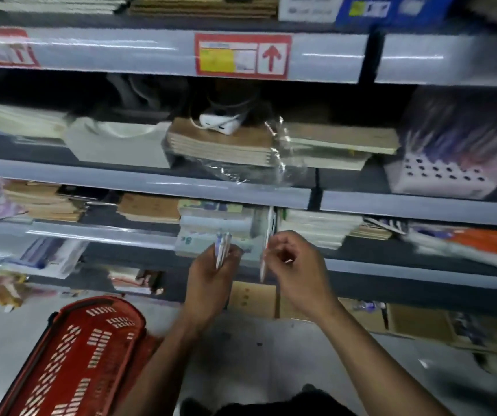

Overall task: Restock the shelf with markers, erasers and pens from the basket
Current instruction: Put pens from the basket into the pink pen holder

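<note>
At the far left, low on the floor, the red basket [73, 358] stands on its side or tilted, and whether anything is left inside cannot be told from here. To its right the left hand [211, 280] is curled round a small bundle of pens [222, 250], white with some blue, held upright in front of the shelf [163, 187] with its stacks of notebooks [220, 145]. Just beside it, the right hand [292, 265] pinches a single pen [266, 244] between thumb and fingertips, its top end pointing up toward the shelf edge. Further right and higher up, a white pen holder [442, 175] with round holes already bristles with pens, and looks like the likely place for these, though that is a guess. The risk I see is the loose bundle: with several slim pens in one fist, a slackened grip while the other hand reaches could let one slide out and drop to the floor. The lone pen, held only by a pinch near its middle, could also catch the shelf lip and twist free.
</note>
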### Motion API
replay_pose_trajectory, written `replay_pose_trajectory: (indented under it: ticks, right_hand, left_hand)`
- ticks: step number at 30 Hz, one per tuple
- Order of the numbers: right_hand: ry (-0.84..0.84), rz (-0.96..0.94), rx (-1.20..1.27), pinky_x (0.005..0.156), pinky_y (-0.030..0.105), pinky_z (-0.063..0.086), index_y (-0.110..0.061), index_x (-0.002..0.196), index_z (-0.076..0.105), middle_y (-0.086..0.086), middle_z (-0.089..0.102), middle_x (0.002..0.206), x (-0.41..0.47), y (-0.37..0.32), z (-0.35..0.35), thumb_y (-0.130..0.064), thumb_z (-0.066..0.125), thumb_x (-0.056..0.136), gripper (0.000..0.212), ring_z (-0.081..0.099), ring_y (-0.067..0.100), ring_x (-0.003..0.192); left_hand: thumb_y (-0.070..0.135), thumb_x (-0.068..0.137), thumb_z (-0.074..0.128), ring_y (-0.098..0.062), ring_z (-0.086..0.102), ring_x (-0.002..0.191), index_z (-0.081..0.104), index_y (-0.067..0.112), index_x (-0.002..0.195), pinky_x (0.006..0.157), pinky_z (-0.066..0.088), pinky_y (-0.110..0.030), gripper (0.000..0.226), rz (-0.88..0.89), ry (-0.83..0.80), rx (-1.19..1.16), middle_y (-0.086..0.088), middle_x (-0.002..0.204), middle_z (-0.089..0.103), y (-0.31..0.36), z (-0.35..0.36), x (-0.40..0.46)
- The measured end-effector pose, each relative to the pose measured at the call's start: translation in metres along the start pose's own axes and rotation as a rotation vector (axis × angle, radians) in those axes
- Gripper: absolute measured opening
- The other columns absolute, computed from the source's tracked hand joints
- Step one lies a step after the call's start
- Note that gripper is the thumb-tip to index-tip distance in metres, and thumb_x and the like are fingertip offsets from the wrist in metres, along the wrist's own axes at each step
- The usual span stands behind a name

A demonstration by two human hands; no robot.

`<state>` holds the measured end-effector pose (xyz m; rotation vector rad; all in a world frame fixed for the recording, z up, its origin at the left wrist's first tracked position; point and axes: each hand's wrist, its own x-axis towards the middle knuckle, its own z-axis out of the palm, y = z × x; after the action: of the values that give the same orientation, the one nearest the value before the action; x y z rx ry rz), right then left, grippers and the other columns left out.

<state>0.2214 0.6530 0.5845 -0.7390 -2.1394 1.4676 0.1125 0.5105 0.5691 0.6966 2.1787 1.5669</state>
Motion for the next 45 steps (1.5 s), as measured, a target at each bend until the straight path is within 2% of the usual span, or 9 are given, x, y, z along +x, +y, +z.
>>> replay_pose_trajectory:
  ticks: [3,7,11,16,19,27,32,37,45]
  right_hand:
    - [0.045,0.002,0.011,0.065,0.017,0.051,-0.033,0.091,0.066,-0.014,0.071,0.083,0.003,0.013,-0.061,-0.03,0.068,0.092,0.004,0.067,0.004,0.078]
    - [0.126,0.027,0.053,0.074,0.035,0.06,-0.029,0.092,0.07,-0.01,0.072,0.083,0.006,0.022,-0.129,-0.02,0.071,0.094,0.01,0.069,0.011,0.08]
    - [0.213,0.014,0.104,0.072,0.024,0.058,-0.028,0.092,0.072,-0.007,0.074,0.084,0.013,0.018,-0.176,-0.015,0.072,0.093,0.013,0.07,0.013,0.079]
    - [0.3,0.02,0.079,0.081,0.032,0.06,-0.022,0.097,0.074,-0.005,0.074,0.084,0.029,0.011,-0.204,-0.008,0.072,0.092,0.015,0.071,0.015,0.082]
    - [0.364,0.03,0.098,0.083,0.038,0.061,-0.021,0.101,0.073,-0.002,0.075,0.085,0.038,0.007,-0.213,-0.009,0.073,0.092,0.015,0.072,0.019,0.083]
    - [0.397,-0.067,0.081,0.074,0.024,0.057,-0.024,0.095,0.072,-0.007,0.073,0.081,0.061,0.01,-0.246,-0.013,0.073,0.093,0.011,0.072,0.014,0.08]
    - [0.374,-0.145,0.059,0.069,0.015,0.054,-0.031,0.091,0.072,-0.012,0.074,0.082,0.082,0.007,-0.268,-0.026,0.071,0.089,0.005,0.069,0.005,0.076]
    - [0.422,-0.163,0.037,0.075,0.046,0.064,-0.033,0.087,0.072,-0.005,0.076,0.08,0.104,0.003,-0.276,-0.033,0.077,0.088,0.005,0.076,0.019,0.077]
    - [0.555,-0.207,-0.177,0.073,0.034,0.062,-0.018,0.095,0.08,-0.01,0.077,0.081,0.121,-0.008,-0.266,-0.034,0.075,0.091,0.018,0.072,0.002,0.073]
  left_hand:
    - [0.021,0.106,0.061,-0.012,0.049,0.056,0.059,0.007,0.079,0.054,0.04,-0.024,0.031,0.028,-0.014,-0.012,-0.006,0.063,0.054,0.023,0.051,0.004]
    - [0.019,0.104,0.064,-0.005,0.051,0.057,0.063,0.006,0.079,0.055,0.04,-0.022,0.029,0.066,0.0,-0.005,0.0,0.063,0.058,0.057,0.105,0.009]
    - [0.027,0.104,0.065,-0.015,0.052,0.054,0.058,0.005,0.075,0.054,0.041,-0.03,0.037,0.16,-0.061,0.037,-0.003,0.061,0.057,0.091,0.142,0.018]
    - [0.03,0.104,0.064,-0.005,0.047,0.051,0.056,0.014,0.076,0.052,0.041,-0.032,0.034,0.217,-0.122,0.064,0.003,0.06,0.055,0.12,0.17,0.037]
    - [0.034,0.104,0.064,-0.003,0.05,0.051,0.059,0.022,0.076,0.051,0.041,-0.026,0.031,0.244,-0.155,0.076,0.01,0.061,0.058,0.129,0.181,0.048]
    - [0.035,0.103,0.061,-0.002,0.053,0.051,0.051,0.038,0.073,0.047,0.031,-0.01,0.031,0.348,-0.118,0.169,0.018,0.063,0.059,0.143,0.207,0.063]
    - [0.03,0.103,0.06,-0.003,0.052,0.051,0.048,0.048,0.074,0.047,0.031,-0.013,0.036,0.388,-0.047,0.251,0.02,0.065,0.059,0.152,0.224,0.065]
    - [0.03,0.099,0.06,-0.01,0.045,0.05,0.047,0.05,0.071,0.05,0.03,-0.029,0.037,0.385,-0.035,0.34,0.011,0.055,0.049,0.152,0.234,0.068]
    - [0.03,0.098,0.058,-0.009,0.05,0.055,0.049,0.054,0.076,0.05,0.028,-0.023,0.033,0.38,-0.033,0.33,0.015,0.061,0.053,0.144,0.234,0.068]
